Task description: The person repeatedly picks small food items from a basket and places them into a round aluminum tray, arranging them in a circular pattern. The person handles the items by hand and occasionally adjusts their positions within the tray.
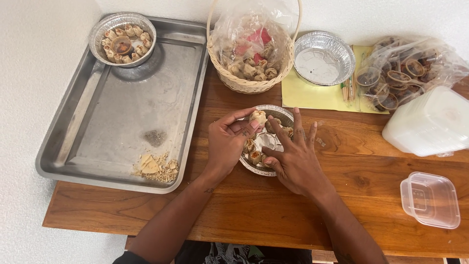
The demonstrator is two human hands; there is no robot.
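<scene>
from the head camera, the left hand (228, 141) pinches a small folded dumpling (258, 117) between thumb and fingertips, holding it just over the far rim of a round foil dish (252, 169) that sits on the wooden table (273, 210) near its middle. the right hand (293, 159) rests on the dish's right side, fingers spread and lying over the dumplings already arranged inside, gripping nothing. beyond the dish stands a wicker basket (246, 84) lined with clear plastic and filled with more dumplings. to the left lies a large steel tray (117, 117) with crumbs in its near corner and a filled foil dish (122, 39) at its far end. an empty foil dish (324, 58) sits on yellow paper to the right, near a clear plastic lidded box (430, 199).
</scene>
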